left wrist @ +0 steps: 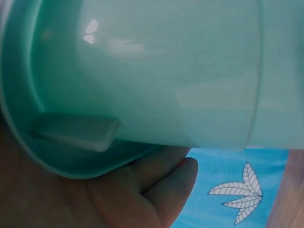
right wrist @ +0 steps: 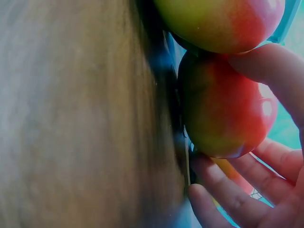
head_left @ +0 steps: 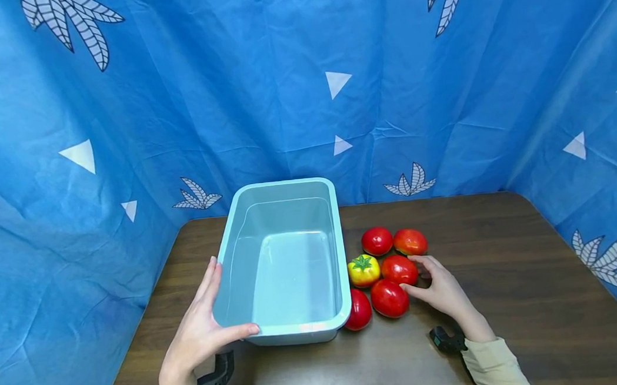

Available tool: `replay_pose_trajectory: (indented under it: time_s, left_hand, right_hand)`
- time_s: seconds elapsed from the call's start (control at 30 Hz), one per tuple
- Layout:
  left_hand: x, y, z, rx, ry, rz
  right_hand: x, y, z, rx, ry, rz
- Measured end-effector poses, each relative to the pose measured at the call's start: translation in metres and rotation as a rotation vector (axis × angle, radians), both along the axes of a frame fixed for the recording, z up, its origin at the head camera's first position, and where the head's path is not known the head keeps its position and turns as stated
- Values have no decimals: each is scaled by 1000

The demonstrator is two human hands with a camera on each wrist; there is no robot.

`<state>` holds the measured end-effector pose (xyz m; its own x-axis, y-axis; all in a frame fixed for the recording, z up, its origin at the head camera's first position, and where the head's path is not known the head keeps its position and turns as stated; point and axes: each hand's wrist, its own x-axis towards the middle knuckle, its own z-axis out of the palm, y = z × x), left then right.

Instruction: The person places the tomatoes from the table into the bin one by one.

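Observation:
A pale blue-green plastic tub [head_left: 292, 276] stands on the table with its inside bare. My left hand [head_left: 200, 331] spans its near left corner, thumb along the front rim and straight fingers against the left side. In the left wrist view those fingers [left wrist: 171, 190] touch the tub's wall [left wrist: 166, 71]. To the right of the tub, my right hand [head_left: 441, 287] pinches a smooth red mango [head_left: 399, 269] between thumb and fingers. From the right wrist, this mango [right wrist: 228, 109] shows a yellow-green underside, and a similar fruit [right wrist: 218, 23] touches it.
Several more fruits cluster there: a large red one [head_left: 389, 297], one against the tub [head_left: 359, 310], a yellow tomato-like one with a green top [head_left: 364, 270], and two at the back, red [head_left: 377, 241] and orange-red [head_left: 410, 242]. Blue cloth [head_left: 281, 100] surrounds the brown table [head_left: 503, 251].

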<state>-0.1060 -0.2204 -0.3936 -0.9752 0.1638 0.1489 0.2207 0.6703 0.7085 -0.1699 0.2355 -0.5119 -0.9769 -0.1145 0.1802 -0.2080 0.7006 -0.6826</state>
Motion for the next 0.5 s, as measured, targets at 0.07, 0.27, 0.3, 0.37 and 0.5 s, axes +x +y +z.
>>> replay_pose_trajectory:
  time_s: [0.07, 0.27, 0.3, 0.37, 0.5]
  left_hand:
    - [0, 0, 0, 0, 1, 0]
    - [-1, 1, 0, -2, 6, -5]
    - [-1, 1, 0, -3, 6, -5]
    - [-2, 1, 0, -5, 6, -3]
    - [-2, 1, 1, -3, 1, 0]
  right_hand:
    - [0, 1, 0, -6, 1, -6]
    - [1, 2, 7, -44, 1, -20]
    - [1, 3, 8, -51, 3, -22]
    - [1, 3, 10, -65, 6, -25]
    - [0, 2, 17, -99, 7, -33]
